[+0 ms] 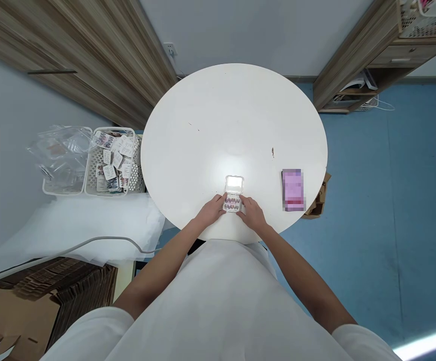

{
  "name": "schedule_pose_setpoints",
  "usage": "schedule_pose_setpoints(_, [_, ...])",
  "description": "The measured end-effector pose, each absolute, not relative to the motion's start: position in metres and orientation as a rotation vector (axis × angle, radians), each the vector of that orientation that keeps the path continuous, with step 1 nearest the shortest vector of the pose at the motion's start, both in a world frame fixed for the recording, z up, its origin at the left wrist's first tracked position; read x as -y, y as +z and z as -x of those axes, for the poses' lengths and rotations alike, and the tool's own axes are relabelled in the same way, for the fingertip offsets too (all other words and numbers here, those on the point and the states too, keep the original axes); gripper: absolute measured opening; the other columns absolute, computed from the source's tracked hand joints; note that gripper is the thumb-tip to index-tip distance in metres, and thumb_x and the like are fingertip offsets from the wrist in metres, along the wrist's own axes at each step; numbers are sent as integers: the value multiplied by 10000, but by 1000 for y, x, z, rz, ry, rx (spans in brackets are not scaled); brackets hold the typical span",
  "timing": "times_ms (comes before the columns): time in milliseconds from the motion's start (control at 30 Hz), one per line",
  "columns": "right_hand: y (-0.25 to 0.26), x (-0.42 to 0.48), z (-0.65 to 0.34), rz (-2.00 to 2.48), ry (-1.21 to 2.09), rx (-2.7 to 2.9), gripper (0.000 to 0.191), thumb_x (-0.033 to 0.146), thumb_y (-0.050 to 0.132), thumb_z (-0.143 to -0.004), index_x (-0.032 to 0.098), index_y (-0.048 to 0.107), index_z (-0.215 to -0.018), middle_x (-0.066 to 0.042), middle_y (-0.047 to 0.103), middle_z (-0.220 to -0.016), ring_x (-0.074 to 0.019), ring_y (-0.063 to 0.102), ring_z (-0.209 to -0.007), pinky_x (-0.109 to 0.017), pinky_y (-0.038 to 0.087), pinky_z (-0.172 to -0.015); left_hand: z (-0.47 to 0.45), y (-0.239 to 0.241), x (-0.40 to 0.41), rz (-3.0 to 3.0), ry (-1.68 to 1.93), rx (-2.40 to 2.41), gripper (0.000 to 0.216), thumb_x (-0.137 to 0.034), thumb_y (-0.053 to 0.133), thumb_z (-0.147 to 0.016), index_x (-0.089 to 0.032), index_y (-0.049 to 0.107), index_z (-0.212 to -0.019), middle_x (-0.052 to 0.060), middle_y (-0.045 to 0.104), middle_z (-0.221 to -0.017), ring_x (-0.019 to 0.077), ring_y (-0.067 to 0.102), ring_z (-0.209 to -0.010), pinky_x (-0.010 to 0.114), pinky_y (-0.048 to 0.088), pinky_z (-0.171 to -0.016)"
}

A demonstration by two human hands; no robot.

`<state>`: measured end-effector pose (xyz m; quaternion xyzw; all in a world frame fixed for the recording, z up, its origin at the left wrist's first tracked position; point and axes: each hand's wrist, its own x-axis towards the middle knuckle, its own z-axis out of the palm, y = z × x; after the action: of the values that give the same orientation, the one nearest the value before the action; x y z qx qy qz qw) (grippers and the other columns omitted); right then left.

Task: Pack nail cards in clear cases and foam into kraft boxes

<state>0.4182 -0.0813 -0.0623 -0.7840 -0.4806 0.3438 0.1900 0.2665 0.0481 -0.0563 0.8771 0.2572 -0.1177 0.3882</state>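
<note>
A small clear plastic case (233,196) lies open near the front edge of the round white table (233,125). Its lid is flipped back and its tray holds several small pink and purple pieces. My left hand (212,209) grips the tray's left side with curled fingers. My right hand (251,212) holds the tray's right side in the same way. Both forearms reach in from below.
A pink packet (293,189) lies on the table to the right. Left of the table stand two white baskets: one (114,160) full of small packets, the other (61,160) holding clear plastic cases. Flattened cardboard (33,296) lies at lower left, a wooden shelf unit (360,65) at upper right.
</note>
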Motion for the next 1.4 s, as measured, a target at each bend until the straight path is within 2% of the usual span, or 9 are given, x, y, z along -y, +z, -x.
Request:
schedule_pose_setpoints(400, [-65, 81, -419, 2156, 976, 1281, 578, 230, 555, -712, 216, 337, -1247, -69, 526, -1003, -219, 475, -918, -345, 423, -752, -267, -60, -49, -2226, -306, -661, 682, -207, 513, -763, -267, 161, -1344, 51, 440, -1043, 151, 513, -752, 290, 444, -660])
schedule_pose_setpoints(933, [-65, 81, -418, 2162, 932, 1342, 640, 182, 545, -696, 200, 290, -1282, -76, 512, -1002, -212, 473, -919, -355, 420, -783, -262, -65, -42, -2174, -165, -716, 701, -216, 522, -761, -242, 147, -1352, 83, 440, -1096, 184, 518, -825, 339, 443, -720])
schedule_pose_setpoints(1167, [-62, 85, -417, 2147, 969, 1269, 708, 192, 570, -680, 209, 245, -1309, -69, 510, -1014, -203, 485, -934, -365, 428, -792, -260, -62, -34, -2067, -71, -781, 694, -220, 560, -733, -244, 206, -1330, 94, 443, -1134, 192, 516, -861, 372, 449, -759])
schedule_pose_setpoints(1300, [-63, 87, -422, 2086, 1045, 1066, 705, 229, 614, -646, 228, 306, -1280, -49, 519, -1015, -176, 514, -900, -352, 444, -795, -258, -63, -23, -1925, 26, -943, 679, -201, 591, -702, -209, 272, -1302, 96, 462, -1115, 173, 513, -881, 362, 439, -804])
schedule_pose_setpoints(1400, [-64, 84, -428, 2006, 1130, 878, 639, 222, 606, -643, 218, 373, -1238, -41, 540, -983, -144, 541, -848, -325, 461, -777, -258, -63, -15, -1750, 52, -1078, 542, -217, 564, -720, -186, 386, -1232, 90, 498, -1081, 155, 529, -865, 325, 448, -788])
